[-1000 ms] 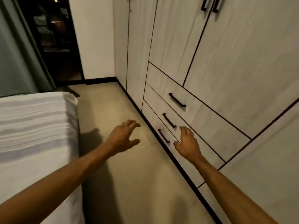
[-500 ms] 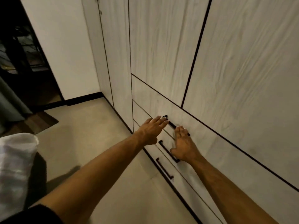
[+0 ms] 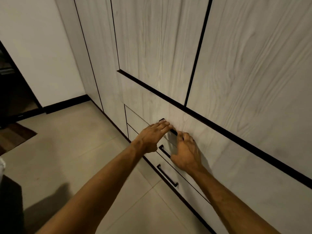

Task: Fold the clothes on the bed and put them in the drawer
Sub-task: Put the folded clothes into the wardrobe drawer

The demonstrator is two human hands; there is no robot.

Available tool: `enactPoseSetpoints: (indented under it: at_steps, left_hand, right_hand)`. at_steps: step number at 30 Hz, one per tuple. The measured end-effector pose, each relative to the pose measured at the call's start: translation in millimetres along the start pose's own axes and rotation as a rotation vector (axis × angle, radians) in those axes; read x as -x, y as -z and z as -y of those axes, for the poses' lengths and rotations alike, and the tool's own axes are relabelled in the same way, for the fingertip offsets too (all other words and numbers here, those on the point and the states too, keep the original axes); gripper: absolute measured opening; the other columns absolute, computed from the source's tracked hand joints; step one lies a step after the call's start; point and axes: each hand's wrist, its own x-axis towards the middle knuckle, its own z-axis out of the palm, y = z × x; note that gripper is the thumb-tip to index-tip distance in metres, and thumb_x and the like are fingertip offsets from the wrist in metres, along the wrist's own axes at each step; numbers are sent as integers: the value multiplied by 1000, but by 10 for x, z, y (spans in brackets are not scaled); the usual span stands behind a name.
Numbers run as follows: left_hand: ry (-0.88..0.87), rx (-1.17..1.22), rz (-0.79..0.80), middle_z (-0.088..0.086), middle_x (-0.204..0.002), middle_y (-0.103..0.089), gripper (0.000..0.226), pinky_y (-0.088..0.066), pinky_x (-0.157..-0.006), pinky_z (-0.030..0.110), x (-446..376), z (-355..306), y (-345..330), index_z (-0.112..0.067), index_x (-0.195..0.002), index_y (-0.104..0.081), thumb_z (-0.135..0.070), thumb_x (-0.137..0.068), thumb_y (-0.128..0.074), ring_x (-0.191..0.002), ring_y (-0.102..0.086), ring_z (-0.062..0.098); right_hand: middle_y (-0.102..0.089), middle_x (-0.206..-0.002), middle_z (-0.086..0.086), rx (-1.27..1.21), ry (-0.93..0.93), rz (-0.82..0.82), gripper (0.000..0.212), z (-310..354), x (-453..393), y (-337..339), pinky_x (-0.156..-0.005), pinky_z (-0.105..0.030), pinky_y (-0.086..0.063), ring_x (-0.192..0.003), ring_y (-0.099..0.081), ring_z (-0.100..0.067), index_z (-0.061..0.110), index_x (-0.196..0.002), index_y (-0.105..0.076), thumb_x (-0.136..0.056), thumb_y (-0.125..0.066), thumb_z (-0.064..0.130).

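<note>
Both hands on the top drawer's handle.

Top drawer (image 3: 194, 132) at centre, shut or barely cracked; black handle (image 3: 173, 131) now gripped, where a second ago only reached for. Left hand (image 3: 152, 137) fingers (image 3: 164, 124) together, hooked over at 11 o'clock; right hand (image 3: 186, 152) curled round at 4 o'clock. Pull likely next. Wardrobe doors (image 3: 160, 39) at 12 o'clock; no clothes visible.

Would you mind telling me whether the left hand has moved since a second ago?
Yes. The left hand has gone from above the floor to the top drawer handle, fingers over it.
</note>
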Motion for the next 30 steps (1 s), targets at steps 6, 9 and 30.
enactPoseSetpoints:
  at_steps: [6,9,30]
  left_hand:
    - [56,10,22,-3,-175,5,111,4,-128,32,614,36,57,-27,-166,0,11,-83,-63,-159,13,13]
    - [97,10,60,-6,-173,14,114,2,-131,37,1207,98,101,-31,-160,15,5,-86,-63,-156,22,12]
    - [311,-338,490,-4,-174,13,88,-6,-129,51,4559,224,903,-30,-166,9,-33,-107,-56,-160,10,21]
  right_hand:
    - [-22,-165,-10,31,32,46,109,425,456,-35,-116,-36,-41,-149,-32,-27,11,-165,-8,-87,-79,37]
    - [-18,-168,-10,8,87,72,110,737,821,-99,-118,-38,-38,-152,-26,-28,11,-166,-3,-87,-76,35]
    - [-2,-174,-8,-194,331,424,96,2894,3064,-356,-128,-41,-15,-161,-6,-29,12,-167,1,-97,-64,26]
